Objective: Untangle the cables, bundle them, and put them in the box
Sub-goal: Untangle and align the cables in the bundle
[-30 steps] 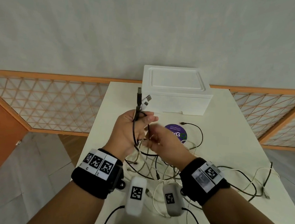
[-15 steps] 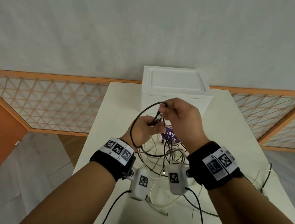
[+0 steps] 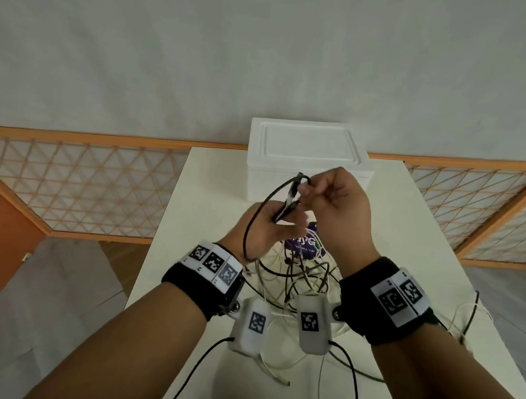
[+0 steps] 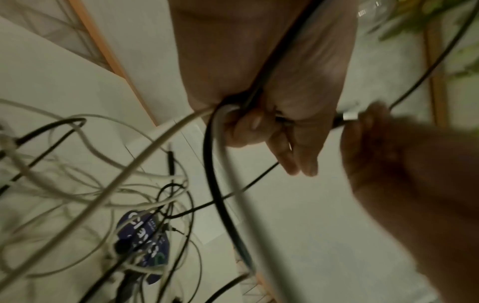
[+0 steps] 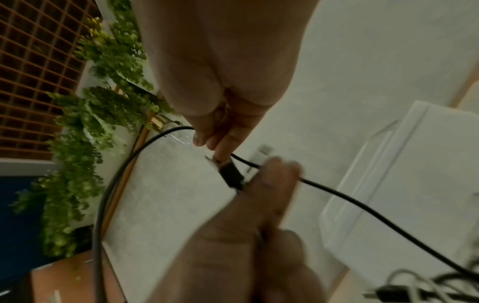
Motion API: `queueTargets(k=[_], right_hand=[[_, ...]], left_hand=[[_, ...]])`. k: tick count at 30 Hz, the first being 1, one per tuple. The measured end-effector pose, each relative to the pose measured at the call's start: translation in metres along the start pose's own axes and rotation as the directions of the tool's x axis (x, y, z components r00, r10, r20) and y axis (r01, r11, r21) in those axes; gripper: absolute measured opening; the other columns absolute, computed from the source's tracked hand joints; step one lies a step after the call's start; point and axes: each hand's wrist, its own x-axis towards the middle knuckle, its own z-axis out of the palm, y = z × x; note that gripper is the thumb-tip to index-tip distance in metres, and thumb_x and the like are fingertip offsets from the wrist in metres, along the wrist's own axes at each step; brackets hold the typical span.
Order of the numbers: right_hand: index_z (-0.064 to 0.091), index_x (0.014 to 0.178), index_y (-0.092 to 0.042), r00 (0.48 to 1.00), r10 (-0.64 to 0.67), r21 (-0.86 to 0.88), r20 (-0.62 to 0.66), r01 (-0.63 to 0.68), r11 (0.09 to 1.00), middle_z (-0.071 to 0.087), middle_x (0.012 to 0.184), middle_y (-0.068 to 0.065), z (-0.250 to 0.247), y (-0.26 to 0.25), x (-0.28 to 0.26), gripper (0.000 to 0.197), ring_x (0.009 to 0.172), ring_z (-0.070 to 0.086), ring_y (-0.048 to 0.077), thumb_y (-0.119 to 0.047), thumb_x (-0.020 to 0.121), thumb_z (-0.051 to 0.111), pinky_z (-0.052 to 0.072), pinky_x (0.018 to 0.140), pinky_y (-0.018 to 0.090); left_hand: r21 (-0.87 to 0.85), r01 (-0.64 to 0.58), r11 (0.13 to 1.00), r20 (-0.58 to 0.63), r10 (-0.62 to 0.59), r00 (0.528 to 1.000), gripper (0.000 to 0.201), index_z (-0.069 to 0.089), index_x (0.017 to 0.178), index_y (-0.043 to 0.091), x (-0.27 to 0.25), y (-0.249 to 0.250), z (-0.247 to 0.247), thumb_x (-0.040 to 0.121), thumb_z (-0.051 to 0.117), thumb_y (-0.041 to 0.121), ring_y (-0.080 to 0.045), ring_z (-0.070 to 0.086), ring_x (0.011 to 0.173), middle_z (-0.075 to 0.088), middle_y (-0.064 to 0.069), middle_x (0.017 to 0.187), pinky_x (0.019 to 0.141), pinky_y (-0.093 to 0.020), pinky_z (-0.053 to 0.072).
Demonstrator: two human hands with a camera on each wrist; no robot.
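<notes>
Both hands are raised over the table in front of the closed white foam box (image 3: 307, 146). My left hand (image 3: 285, 223) grips a black cable (image 3: 259, 211) along with a white one; in the left wrist view both strands run through its curled fingers (image 4: 249, 127). My right hand (image 3: 307, 190) pinches the same black cable near its plug (image 5: 230, 174). The cable arcs in a loop from the left wrist up to the right fingertips (image 5: 207, 141). Below the hands, a tangle of black and white cables (image 3: 296, 278) lies on the white table (image 3: 211, 194).
A round purple sticker (image 3: 304, 244) lies under the tangle. More cable strands trail to the table's right edge (image 3: 467, 316) and front (image 3: 278, 375). A wood-framed lattice railing (image 3: 82, 183) runs behind the table. In the right wrist view, green foliage (image 5: 90, 123) hangs at the left.
My right hand left the tangle and rose to the black cable's plug end, drawing it into a loop. Both hands moved up and toward the box.
</notes>
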Motion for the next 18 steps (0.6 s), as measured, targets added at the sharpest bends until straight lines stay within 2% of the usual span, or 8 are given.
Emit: queueTargets(k=[2, 4, 7, 10, 13, 15, 16, 18], right_hand=[[0.048, 0.067, -0.023, 0.997, -0.068, 0.037, 0.036, 0.066, 0.997, 0.062, 0.073, 0.001, 0.004, -0.014, 0.001, 0.038, 0.06, 0.061, 0.019, 0.012, 0.078, 0.056, 0.052, 0.063, 0.038], [0.049, 0.065, -0.028, 0.99, -0.127, 0.072, 0.058, 0.123, 0.99, 0.061, 0.075, 0.002, 0.004, -0.027, 0.0, 0.038, 0.06, 0.062, 0.021, 0.006, 0.077, 0.06, 0.053, 0.065, 0.043], [0.048, 0.069, -0.019, 0.984, -0.153, 0.132, 0.091, 0.141, 0.981, 0.061, 0.077, 0.004, 0.004, -0.035, -0.005, 0.035, 0.063, 0.064, 0.019, 0.013, 0.079, 0.058, 0.055, 0.064, 0.039], [0.048, 0.079, -0.02, 0.986, -0.14, 0.125, 0.088, 0.129, 0.984, 0.063, 0.083, -0.002, -0.001, -0.021, -0.004, 0.03, 0.067, 0.063, 0.019, 0.009, 0.079, 0.056, 0.054, 0.062, 0.036], [0.047, 0.097, -0.025, 1.0, 0.01, -0.202, 0.021, -0.006, 0.979, 0.062, 0.095, -0.007, -0.013, 0.011, 0.001, 0.039, 0.076, 0.064, 0.015, 0.008, 0.08, 0.058, 0.052, 0.06, 0.028], [0.05, 0.103, -0.026, 0.97, 0.163, -0.444, 0.181, -0.067, 0.894, 0.06, 0.097, -0.009, -0.017, 0.032, -0.001, 0.038, 0.08, 0.063, 0.006, -0.001, 0.081, 0.067, 0.05, 0.063, 0.022], [0.054, 0.1, -0.028, 0.935, 0.21, -0.53, 0.285, -0.029, 0.848, 0.06, 0.091, -0.014, -0.016, 0.042, -0.003, 0.031, 0.077, 0.06, -0.002, -0.008, 0.082, 0.069, 0.048, 0.067, 0.022], [0.062, 0.088, -0.03, 0.907, 0.207, -0.583, 0.366, 0.051, 0.811, 0.059, 0.074, -0.018, -0.01, 0.05, -0.007, 0.015, 0.066, 0.056, -0.002, -0.015, 0.087, 0.064, 0.046, 0.069, 0.027]], left_hand=[[0.074, 0.008, 0.997, -0.077, -0.002, 0.997, 0.021, 0.066, 0.074, 0.023, 0.002, -0.014, 0.005, 0.065, 0.082, 0.034, -0.012, 0.063, 0.067, 0.067, 0.007, 0.068, 0.07, -0.041, 0.055], [0.077, 0.05, 0.996, -0.153, -0.038, 0.987, 0.023, 0.061, 0.07, 0.024, 0.006, -0.027, 0.005, 0.068, 0.081, 0.036, -0.008, 0.057, 0.062, 0.062, 0.01, 0.064, 0.065, -0.036, 0.046], [0.013, 0.063, 0.998, -0.133, -0.061, 0.989, 0.01, 0.067, 0.069, 0.03, 0.004, -0.021, 0.004, 0.075, 0.072, 0.036, -0.002, 0.054, 0.062, 0.062, 0.014, 0.064, 0.07, -0.029, 0.04], [0.055, 0.03, 0.998, -0.11, -0.024, 0.994, 0.018, 0.069, 0.074, 0.029, 0.001, -0.008, 0.003, 0.088, 0.062, 0.022, 0.004, 0.055, 0.056, 0.07, 0.009, 0.073, 0.063, -0.026, 0.04], [-0.117, 0.032, 0.993, -0.191, -0.054, 0.98, 0.014, 0.067, 0.081, 0.016, -0.001, 0.009, 0.0, 0.092, 0.06, 0.011, 0.003, 0.046, 0.041, 0.072, -0.008, 0.085, 0.048, -0.019, 0.032], [-0.22, -0.014, 0.975, -0.204, -0.032, 0.978, 0.014, 0.067, 0.081, 0.013, -0.003, 0.02, 0.002, 0.092, 0.059, 0.007, 0.002, 0.044, 0.04, 0.071, -0.009, 0.085, 0.042, -0.015, 0.032], [-0.272, -0.035, 0.962, -0.208, -0.023, 0.978, 0.014, 0.065, 0.082, 0.009, -0.005, 0.026, 0.003, 0.092, 0.057, 0.004, 0.002, 0.046, 0.039, 0.069, -0.012, 0.085, 0.04, -0.012, 0.033], [-0.345, -0.049, 0.937, -0.199, -0.022, 0.98, 0.008, 0.061, 0.088, 0.002, -0.007, 0.035, 0.005, 0.093, 0.054, -0.001, 0.004, 0.05, 0.038, 0.065, -0.017, 0.088, 0.037, -0.01, 0.034]])
